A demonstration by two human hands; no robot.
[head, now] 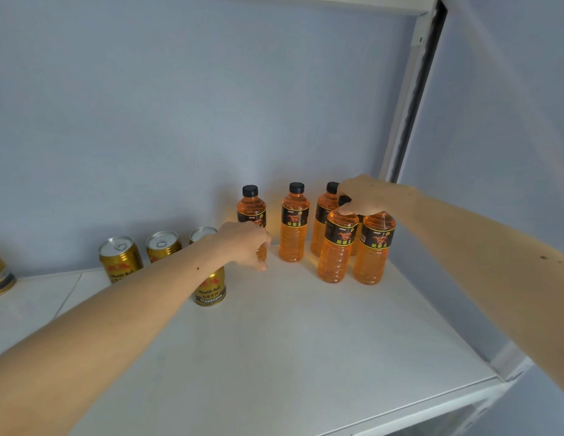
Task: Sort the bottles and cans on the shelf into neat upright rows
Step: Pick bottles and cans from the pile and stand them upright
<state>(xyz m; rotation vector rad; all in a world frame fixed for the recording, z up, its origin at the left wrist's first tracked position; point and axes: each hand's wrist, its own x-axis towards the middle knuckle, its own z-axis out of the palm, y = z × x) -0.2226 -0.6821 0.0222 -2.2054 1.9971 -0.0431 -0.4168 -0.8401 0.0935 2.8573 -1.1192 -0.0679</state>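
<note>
Five orange drink bottles stand upright at the back right of the white shelf [306, 341], three in a rear row against the wall and two just in front of them, while four gold cans sit to the left, one of them cut by the frame edge. Your right hand [365, 196] is curled over the caps of the two front bottles, gripping the top of the front-left bottle [335, 247], with the front-right bottle [373, 250] touching beside it. Your left hand [246, 243] reaches past the nearest Wealth Bull can [211, 287], its fingers loosely curled at the lower body of the rear-left bottle [251, 212]; whether it truly grips that bottle cannot be told. You look to be squaring up the bottle block, so the next move probably calls for sliding the rear-left bottle toward the middle bottle [294, 225] to close the gap, keeping it vertical, then lining the cans up.
</note>
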